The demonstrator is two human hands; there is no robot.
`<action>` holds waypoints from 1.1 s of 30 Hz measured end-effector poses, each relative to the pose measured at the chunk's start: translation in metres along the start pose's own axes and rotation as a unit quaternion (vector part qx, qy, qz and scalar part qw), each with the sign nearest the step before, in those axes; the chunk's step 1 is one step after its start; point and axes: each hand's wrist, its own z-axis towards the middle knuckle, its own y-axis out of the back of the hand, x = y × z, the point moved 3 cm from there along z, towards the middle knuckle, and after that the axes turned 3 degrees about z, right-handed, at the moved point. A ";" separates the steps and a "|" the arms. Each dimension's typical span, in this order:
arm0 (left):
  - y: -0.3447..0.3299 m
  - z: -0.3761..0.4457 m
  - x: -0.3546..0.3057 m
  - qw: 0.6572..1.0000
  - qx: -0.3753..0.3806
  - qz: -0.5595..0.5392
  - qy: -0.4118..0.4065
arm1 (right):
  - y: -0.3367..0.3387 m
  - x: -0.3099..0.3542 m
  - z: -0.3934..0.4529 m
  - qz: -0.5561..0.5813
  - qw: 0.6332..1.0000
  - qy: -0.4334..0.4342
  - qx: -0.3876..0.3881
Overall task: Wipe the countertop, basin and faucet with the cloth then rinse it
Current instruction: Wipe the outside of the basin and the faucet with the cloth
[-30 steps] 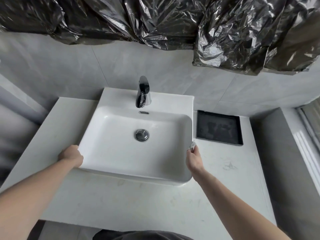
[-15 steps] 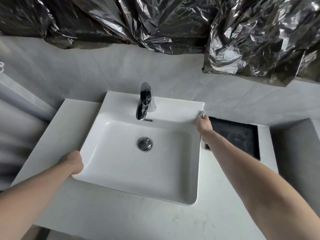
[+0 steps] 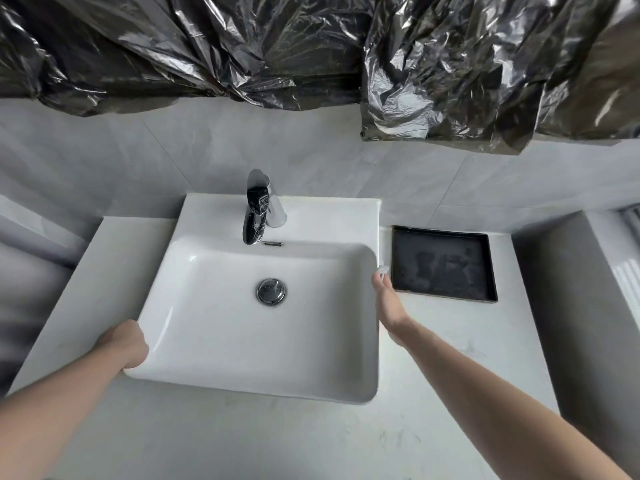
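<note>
Cloth (image 3: 383, 270) showed only as one small white wad at the tips of my right hand (image 3: 388, 304), pinched in the fingers (image 3: 377, 282) and pressed to the outer right wall of the basin (image 3: 263, 341), in the narrow gap between it and the tray. Most of the wad was hidden, so I could not tell its full shape. My left hand (image 3: 124, 344) gripped the near left corner of the basin rim, fingers curled round the edge and out of sight below it. I counted one basin, standing on one pale worktop (image 3: 242, 438), with one round metal drain plug (image 3: 271, 291) in its floor. One shiny faucet (image 3: 258, 209) stood on the back ledge, with one small overflow slot (image 3: 272, 243) just below its spout. One black tray (image 3: 443, 265) was set into the worktop to the right, just beside the basin. Crumpled black plastic sheet (image 3: 311, 46) hung across the wall above.
</note>
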 end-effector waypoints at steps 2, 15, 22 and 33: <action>-0.002 -0.001 0.002 1.000 -0.006 -0.007 0.002 | 0.002 -0.030 -0.028 -0.003 1.000 -0.004 0.015; -0.010 0.001 0.009 0.999 -0.032 -0.019 0.011 | 0.007 -0.025 0.027 0.014 1.000 0.000 0.028; -0.015 0.013 0.014 0.999 -0.022 -0.024 -0.002 | 0.017 0.049 0.123 -0.002 1.000 -0.010 -0.023; -0.008 0.016 0.009 1.000 -0.003 -0.015 -0.006 | 0.010 -0.017 0.068 0.104 0.994 -0.016 0.014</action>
